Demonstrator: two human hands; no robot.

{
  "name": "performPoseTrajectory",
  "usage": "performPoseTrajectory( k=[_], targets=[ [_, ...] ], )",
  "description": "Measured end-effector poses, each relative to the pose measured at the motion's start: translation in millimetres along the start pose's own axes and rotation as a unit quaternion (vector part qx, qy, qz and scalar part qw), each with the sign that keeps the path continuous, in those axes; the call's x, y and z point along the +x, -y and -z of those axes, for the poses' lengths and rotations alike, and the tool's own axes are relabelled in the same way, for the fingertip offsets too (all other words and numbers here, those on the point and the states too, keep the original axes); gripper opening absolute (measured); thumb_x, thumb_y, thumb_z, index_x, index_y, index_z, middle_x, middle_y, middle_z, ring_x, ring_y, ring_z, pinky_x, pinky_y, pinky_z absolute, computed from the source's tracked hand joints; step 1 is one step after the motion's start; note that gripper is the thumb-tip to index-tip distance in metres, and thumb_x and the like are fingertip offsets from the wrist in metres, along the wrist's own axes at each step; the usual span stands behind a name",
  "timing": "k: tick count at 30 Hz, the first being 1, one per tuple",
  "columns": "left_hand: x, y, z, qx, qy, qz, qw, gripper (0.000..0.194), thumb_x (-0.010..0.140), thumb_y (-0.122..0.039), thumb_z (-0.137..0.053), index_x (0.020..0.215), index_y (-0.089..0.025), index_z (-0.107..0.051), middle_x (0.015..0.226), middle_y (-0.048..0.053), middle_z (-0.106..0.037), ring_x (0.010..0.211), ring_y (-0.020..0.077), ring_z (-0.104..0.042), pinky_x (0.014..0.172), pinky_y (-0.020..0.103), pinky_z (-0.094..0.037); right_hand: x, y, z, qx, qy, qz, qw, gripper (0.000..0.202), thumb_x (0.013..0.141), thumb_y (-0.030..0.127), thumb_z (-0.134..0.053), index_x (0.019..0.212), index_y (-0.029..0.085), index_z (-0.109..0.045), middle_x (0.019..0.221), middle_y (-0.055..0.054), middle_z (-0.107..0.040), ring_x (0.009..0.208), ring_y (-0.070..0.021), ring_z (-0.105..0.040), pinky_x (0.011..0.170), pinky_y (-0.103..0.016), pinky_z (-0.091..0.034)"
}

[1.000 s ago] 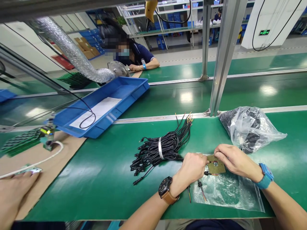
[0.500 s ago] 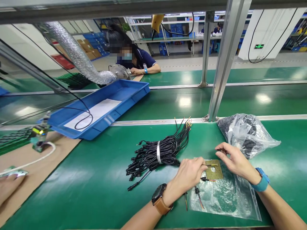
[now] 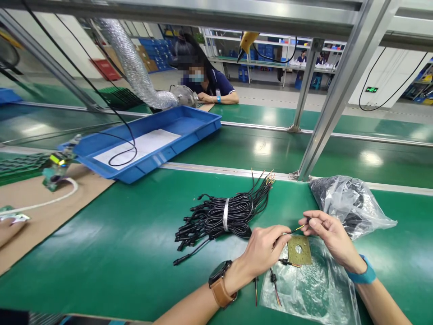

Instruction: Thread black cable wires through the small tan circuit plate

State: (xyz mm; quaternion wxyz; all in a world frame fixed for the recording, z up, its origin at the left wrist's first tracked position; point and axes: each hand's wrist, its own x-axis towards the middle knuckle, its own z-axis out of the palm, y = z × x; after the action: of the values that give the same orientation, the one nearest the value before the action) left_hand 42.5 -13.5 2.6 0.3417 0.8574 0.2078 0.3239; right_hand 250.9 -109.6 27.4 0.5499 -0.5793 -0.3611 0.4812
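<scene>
My left hand [image 3: 267,247] pinches a thin black cable with a yellow wire end [image 3: 298,229] that points toward my right hand. The fingers of my right hand [image 3: 326,230] are closed on a small dark piece beside that wire end. Below them a square brownish plate [image 3: 299,250] with a round hole lies on a clear plastic bag [image 3: 304,289]. Short black connectors [image 3: 273,277] with bare coloured wires lie around the plate. Left of my hands is a bundle of black cables [image 3: 225,214] held by a white band.
A bag of black parts [image 3: 350,203] lies behind my right hand. A blue tray [image 3: 149,169] with paper stands back left. Metal posts [image 3: 338,99] rise behind the green table [image 3: 135,234]. A masked person [image 3: 216,83] sits across; another person's hand [image 3: 10,230] is at far left.
The view has shifted and tilted slightly. My right hand has come closer to my left, its fingers now at the wire end. The cable has been lifted off the plate.
</scene>
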Motion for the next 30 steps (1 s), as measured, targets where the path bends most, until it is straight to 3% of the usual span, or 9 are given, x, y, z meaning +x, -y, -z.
performPoseTrajectory(
  k=[20,24,30],
  targets=[
    [-1,4,-1.4,-0.009,-0.025,-0.025,0.999,0.012,0.097,-0.021,-0.058,0.100,-0.018,-0.069,0.084,0.000,-0.076,0.067,0.0108,-0.068,0.063,0.022,-0.046,-1,-6,-7,0.093,0.063,-0.034,0.993,0.037,0.090,0.049,-0.072,0.106,0.018,-0.061,0.096,-0.009,-0.076,0.083,-0.0171,-0.073,0.078,-0.030,-0.058],
    [0,4,-1.8,-0.005,0.004,-0.007,1.000,0.014,0.098,-0.021,-0.055,0.101,-0.018,-0.068,0.087,0.002,-0.075,0.072,0.0134,-0.070,0.065,0.024,-0.047,-2,-5,-9,0.096,0.071,-0.033,0.992,0.036,0.092,0.049,-0.070,0.106,0.018,-0.059,0.093,-0.009,-0.076,0.083,-0.0168,-0.073,0.078,-0.029,-0.057],
    [2,-6,-3.1,-0.025,0.074,0.028,0.997,0.016,0.095,-0.020,-0.054,0.109,-0.017,-0.061,0.093,0.004,-0.074,0.081,0.0172,-0.070,0.069,0.026,-0.047,-7,-5,-14,0.008,0.056,0.012,0.998,0.040,0.090,0.054,-0.069,0.103,0.017,-0.061,0.085,-0.006,-0.072,0.075,-0.0158,-0.068,0.076,-0.030,-0.056]
  ],
)
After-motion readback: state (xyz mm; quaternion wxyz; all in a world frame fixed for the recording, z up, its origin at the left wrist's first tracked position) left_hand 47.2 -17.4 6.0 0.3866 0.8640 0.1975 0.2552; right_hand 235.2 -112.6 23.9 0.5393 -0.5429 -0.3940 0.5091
